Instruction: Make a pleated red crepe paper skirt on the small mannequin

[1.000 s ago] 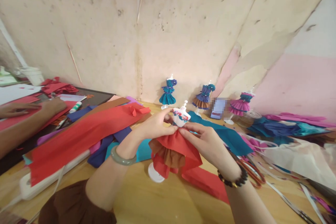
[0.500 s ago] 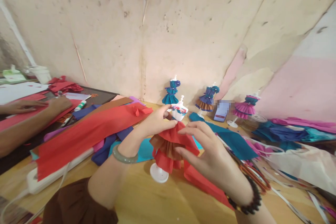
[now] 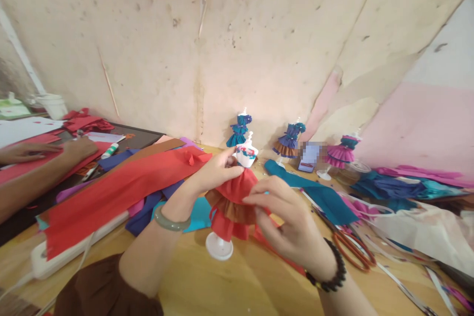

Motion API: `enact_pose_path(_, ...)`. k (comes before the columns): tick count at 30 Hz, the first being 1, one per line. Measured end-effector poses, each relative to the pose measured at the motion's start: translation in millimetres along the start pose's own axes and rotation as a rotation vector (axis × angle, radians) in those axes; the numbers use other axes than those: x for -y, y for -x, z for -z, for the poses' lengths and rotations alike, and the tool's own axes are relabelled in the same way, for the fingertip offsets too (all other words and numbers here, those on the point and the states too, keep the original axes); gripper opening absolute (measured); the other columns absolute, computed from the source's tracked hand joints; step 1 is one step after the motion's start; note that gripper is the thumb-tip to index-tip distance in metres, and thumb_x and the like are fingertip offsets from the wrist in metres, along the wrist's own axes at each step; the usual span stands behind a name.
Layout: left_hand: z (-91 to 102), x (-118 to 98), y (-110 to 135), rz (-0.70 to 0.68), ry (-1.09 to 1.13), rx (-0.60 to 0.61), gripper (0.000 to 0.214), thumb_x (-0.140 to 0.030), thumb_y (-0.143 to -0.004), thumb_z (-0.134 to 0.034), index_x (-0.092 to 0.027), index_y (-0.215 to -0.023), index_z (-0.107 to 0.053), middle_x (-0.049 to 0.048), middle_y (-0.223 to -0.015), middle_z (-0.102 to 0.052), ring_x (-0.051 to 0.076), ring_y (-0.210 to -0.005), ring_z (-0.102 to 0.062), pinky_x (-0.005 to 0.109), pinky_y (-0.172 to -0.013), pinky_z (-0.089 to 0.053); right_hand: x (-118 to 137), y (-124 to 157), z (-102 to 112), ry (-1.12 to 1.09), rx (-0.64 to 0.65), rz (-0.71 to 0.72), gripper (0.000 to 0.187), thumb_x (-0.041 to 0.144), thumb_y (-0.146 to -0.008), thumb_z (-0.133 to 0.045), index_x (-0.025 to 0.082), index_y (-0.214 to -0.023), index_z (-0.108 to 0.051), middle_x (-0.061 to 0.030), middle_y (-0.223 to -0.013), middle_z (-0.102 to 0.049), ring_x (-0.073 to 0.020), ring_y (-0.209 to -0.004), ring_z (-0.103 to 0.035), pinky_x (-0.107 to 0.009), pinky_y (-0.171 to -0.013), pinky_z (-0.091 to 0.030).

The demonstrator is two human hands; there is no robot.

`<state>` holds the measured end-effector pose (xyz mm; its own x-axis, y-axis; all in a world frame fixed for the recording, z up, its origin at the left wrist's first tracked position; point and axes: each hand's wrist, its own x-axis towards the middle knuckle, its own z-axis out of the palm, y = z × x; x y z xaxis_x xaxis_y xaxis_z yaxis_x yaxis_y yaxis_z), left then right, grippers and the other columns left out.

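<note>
A small white mannequin [image 3: 246, 153] on a round white base [image 3: 219, 247] stands in front of me, wearing layered red and brown crepe-paper skirts [image 3: 231, 202]. My left hand [image 3: 215, 173] pinches the red paper at the mannequin's waist. Fingers of my right hand [image 3: 285, 222] are curled round a strip of the red paper at the skirt's right side, which trails down onto the wooden table [image 3: 229, 286]. A green bangle is on my left wrist, a dark bead bracelet on my right.
Three dressed mini mannequins [image 3: 239, 131] [image 3: 291, 140] [image 3: 340, 153] stand by the wall. Long red paper [image 3: 118, 187], blue and teal sheets [image 3: 318, 192] lie about. Orange-handled scissors [image 3: 351, 249] lie right. A white power strip [image 3: 55, 256] sits at left. Another person's hands [image 3: 70, 150] work at far left.
My right hand has dropped from the mannequin's waist to the skirt's lower right side, drawing the red strip with it. My left hand keeps its pinch at the waist.
</note>
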<state>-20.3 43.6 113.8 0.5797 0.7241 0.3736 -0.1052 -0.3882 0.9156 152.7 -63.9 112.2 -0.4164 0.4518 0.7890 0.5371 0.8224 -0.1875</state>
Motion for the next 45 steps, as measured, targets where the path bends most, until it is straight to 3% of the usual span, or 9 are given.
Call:
enact_pose_path(3,-1.9,0,1,-0.011,0.009,0.084,0.050,-0.022,-0.084,-0.061,-0.016,-0.133,-0.050,0.0095,-0.116,-0.067,0.024,-0.110,-0.062,0.035,-0.094,-0.047,-16,2,7,-0.087,-0.108,-0.326,0.015,0.019,-0.093,-0.054,0.021,-0.099,-0.067,-0.0072,-0.099,-0.072,-0.0208,-0.095,-0.065,-0.037,-0.085,-0.052)
enact_pose_path(6,-4.7,-2,3,-0.022,-0.005,0.157,0.059,-0.021,-0.085,-0.061,-0.019,-0.142,-0.044,0.0104,-0.128,-0.064,0.025,-0.119,-0.059,0.039,-0.101,-0.045,-33,4,10,-0.276,-0.038,-0.590,0.024,0.037,-0.093,-0.059,0.022,-0.110,-0.066,-0.0089,-0.113,-0.072,-0.0238,-0.106,-0.066,-0.042,-0.095,-0.051)
enact_pose_path(11,-6.3,-8,7,0.012,-0.110,0.190,0.069,-0.022,-0.085,-0.061,-0.022,-0.149,-0.036,0.0106,-0.131,-0.064,0.026,-0.122,-0.059,0.040,-0.101,-0.046,-41,4,10,-0.550,0.125,-0.714,0.036,0.052,-0.088,-0.062,0.021,-0.103,-0.069,-0.0071,-0.102,-0.075,-0.0222,-0.095,-0.069,-0.037,-0.086,-0.055)
enact_pose_path(14,-6.1,-9,8,0.022,-0.159,0.207,0.061,-0.022,-0.084,-0.061,-0.021,-0.143,-0.044,0.0104,-0.129,-0.064,0.027,-0.120,-0.060,0.039,-0.099,-0.047,-39,4,10,-0.563,0.143,-0.773,0.036,0.054,-0.084,-0.065,0.019,-0.092,-0.069,-0.0046,-0.087,-0.074,-0.0179,-0.076,-0.067,-0.031,-0.070,-0.054)
enact_pose_path(18,-7.6,-7,7,0.023,-0.200,0.211,0.050,-0.024,-0.085,-0.060,-0.020,-0.135,-0.052,0.0088,-0.118,-0.068,0.025,-0.111,-0.063,0.038,-0.092,-0.050,-36,2,8,-0.501,0.148,-0.773,0.032,0.050,-0.083,-0.065,0.018,-0.080,-0.065,-0.0028,-0.078,-0.070,-0.0153,-0.069,-0.061,-0.027,-0.063,-0.048)
enact_pose_path(27,-9.7,-4,5,0.051,-0.237,0.251,0.066,-0.029,-0.085,-0.064,-0.023,-0.146,-0.039,0.0088,-0.119,-0.066,0.024,-0.108,-0.062,0.035,-0.086,-0.050,-31,-3,7,-0.229,0.165,-0.767,0.023,0.040,-0.084,-0.059,0.018,-0.077,-0.065,-0.0028,-0.078,-0.070,-0.0173,-0.072,-0.061,-0.028,-0.066,-0.045)
enact_pose_path(35,-7.6,4,3,0.064,-0.170,0.261,0.070,-0.024,-0.085,-0.065,-0.024,-0.148,-0.036,0.0067,-0.111,-0.065,0.022,-0.102,-0.061,0.036,-0.086,-0.048,-41,3,7,-0.280,0.160,-0.809,0.030,0.048,-0.081,-0.064,0.019,-0.072,-0.060,-0.0025,-0.073,-0.066,-0.0164,-0.068,-0.057,-0.029,-0.063,-0.042)
enact_pose_path(42,-6.5,5,3,0.066,-0.144,0.272,0.054,-0.025,-0.086,-0.065,-0.022,-0.136,-0.046,0.0020,-0.098,-0.062,0.015,-0.085,-0.056,0.030,-0.075,-0.043,-43,8,13,-0.442,0.250,-0.713,0.027,0.045,-0.089,-0.061,0.020,-0.084,-0.070,-0.0046,-0.087,-0.073,-0.0188,-0.079,-0.063,-0.032,-0.074,-0.048)
enact_pose_path(45,-6.5,6,2,0.067,-0.111,0.283,0.061,-0.026,-0.085,-0.066,-0.023,-0.140,-0.041,0.0010,-0.094,-0.060,0.014,-0.082,-0.055,0.029,-0.073,-0.041,-40,7,14,-0.405,0.237,-0.673,0.022,0.041,-0.089,-0.062,0.022,-0.088,-0.073,-0.0040,-0.095,-0.076,-0.0201,-0.087,-0.065,-0.033,-0.080,-0.049)
